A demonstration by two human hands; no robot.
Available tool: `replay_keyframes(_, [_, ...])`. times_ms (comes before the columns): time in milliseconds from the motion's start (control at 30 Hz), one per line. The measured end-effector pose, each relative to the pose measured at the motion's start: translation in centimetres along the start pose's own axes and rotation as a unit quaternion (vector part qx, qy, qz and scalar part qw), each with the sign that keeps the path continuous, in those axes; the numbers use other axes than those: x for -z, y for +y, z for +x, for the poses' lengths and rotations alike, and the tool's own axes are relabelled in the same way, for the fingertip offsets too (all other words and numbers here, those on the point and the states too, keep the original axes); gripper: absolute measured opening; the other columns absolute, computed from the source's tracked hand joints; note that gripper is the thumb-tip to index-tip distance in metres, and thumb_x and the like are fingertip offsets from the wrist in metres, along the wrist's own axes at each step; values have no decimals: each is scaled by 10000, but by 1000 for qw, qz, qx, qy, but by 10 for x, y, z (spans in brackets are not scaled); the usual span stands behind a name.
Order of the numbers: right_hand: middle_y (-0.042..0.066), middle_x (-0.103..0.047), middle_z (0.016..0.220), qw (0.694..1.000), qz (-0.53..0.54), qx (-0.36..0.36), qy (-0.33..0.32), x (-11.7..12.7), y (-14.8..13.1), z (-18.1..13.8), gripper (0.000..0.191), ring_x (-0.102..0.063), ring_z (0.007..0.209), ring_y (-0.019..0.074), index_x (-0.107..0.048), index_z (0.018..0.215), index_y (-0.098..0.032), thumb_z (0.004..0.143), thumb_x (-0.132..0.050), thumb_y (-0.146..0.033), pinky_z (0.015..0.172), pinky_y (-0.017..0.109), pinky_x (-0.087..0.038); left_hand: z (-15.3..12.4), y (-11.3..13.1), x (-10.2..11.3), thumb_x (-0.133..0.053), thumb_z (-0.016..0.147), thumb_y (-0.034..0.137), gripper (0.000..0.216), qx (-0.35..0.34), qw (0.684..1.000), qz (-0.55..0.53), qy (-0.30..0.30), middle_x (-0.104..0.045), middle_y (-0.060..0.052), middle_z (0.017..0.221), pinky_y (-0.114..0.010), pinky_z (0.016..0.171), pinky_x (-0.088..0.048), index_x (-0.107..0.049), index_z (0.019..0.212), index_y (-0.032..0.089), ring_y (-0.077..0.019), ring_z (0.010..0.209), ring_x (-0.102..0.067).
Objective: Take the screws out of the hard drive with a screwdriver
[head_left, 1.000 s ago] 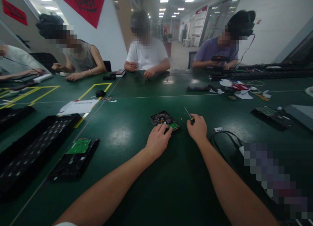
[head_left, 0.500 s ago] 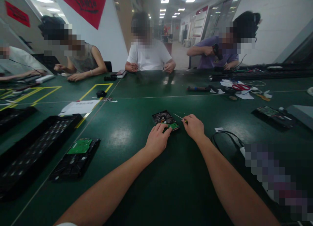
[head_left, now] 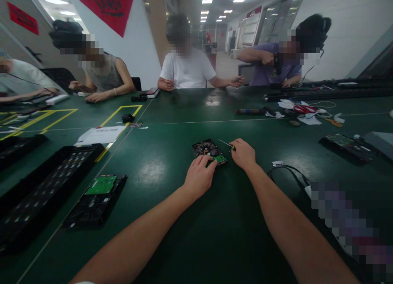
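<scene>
A hard drive (head_left: pixel 205 145) lies on the green table with its green circuit board at the near edge. My left hand (head_left: pixel 200 172) grips that near end, thumb and fingers covering part of the board. To the right, my right hand (head_left: pixel 245 155) is closed around a screwdriver (head_left: pixel 226 143), whose dark and yellow handle is mostly hidden in the fingers. The thin metal shaft points left, above the drive's right side and apart from it as far as I can see. Another hard drive (head_left: pixel 100 196) with a green board rests at the left.
Long black trays (head_left: pixel 52 185) stand at the left, near a white paper sheet (head_left: pixel 100 135). A third drive (head_left: pixel 346 147), a black cable (head_left: pixel 288 167) and a blurred-out object occupy the right. Several people sit across the table; a dark tool (head_left: pixel 250 111) lies before them.
My hands and the screwdriver stay almost in place, with a slight shift of view. Across the table, the person in white has stretched a hand out to the right.
</scene>
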State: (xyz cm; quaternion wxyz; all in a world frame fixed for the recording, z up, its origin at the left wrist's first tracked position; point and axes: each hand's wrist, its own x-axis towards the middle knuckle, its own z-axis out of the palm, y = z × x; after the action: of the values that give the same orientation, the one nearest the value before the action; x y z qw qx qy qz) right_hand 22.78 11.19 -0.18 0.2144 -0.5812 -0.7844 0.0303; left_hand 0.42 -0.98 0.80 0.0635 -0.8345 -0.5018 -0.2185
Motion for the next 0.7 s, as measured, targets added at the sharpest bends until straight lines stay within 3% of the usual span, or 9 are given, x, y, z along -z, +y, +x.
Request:
replay_keyframes(233, [107, -708, 1164, 998, 25, -20, 49, 2, 5, -13, 307, -640, 1036, 254, -741, 1200, -210, 990, -523, -161, 878, 358, -481, 0, 0, 0, -516, 997, 176, 367, 0, 1000, 7, -2, -634, -132, 1286, -475, 998, -530, -652, 1338, 197, -310, 1186, -546])
replay_keyframes(333, [121, -698, 1159, 998, 11, -50, 48, 3, 5, -16, 315, -649, 1002, 260, -738, 1239, -208, 1051, -509, -315, 831, 358, -483, -1, -1, 0, -508, 1004, 184, 369, -3, 1000, 9, -1, -633, -132, 1287, -472, 1006, -524, -650, 1345, 189, -312, 1187, -546])
replay_keyframes(500, [134, -652, 1280, 999, -21, -37, -5, 2, 3, -15, 574, -654, 1068, 287, -666, 1403, -223, 1007, -561, -625, 827, 365, -504, -1, 0, 1, -513, 1002, 191, 350, -4, 1000, 8, 1, -635, -136, 1282, -471, 996, -525, -659, 1320, 190, -308, 1190, -547])
replay_keyframes(600, [144, -636, 1307, 998, -42, -39, -16, 3, 1, -12, 577, -655, 1086, 293, -655, 1420, -215, 1005, -574, -608, 840, 367, -507, 0, 1, 2, -516, 997, 185, 346, -4, 1000, 11, -1, -632, -140, 1281, -473, 988, -526, -664, 1310, 186, -311, 1182, -547])
replay_keyframes(700, [133, -647, 1267, 997, -47, -50, -19, 5, -1, -10, 429, -663, 1037, 268, -712, 1328, -223, 1037, -561, -500, 806, 348, -500, 0, 1, 2, -507, 1005, 189, 339, -4, 1000, 10, 4, -633, -141, 1277, -478, 988, -526, -669, 1303, 187, -313, 1181, -547])
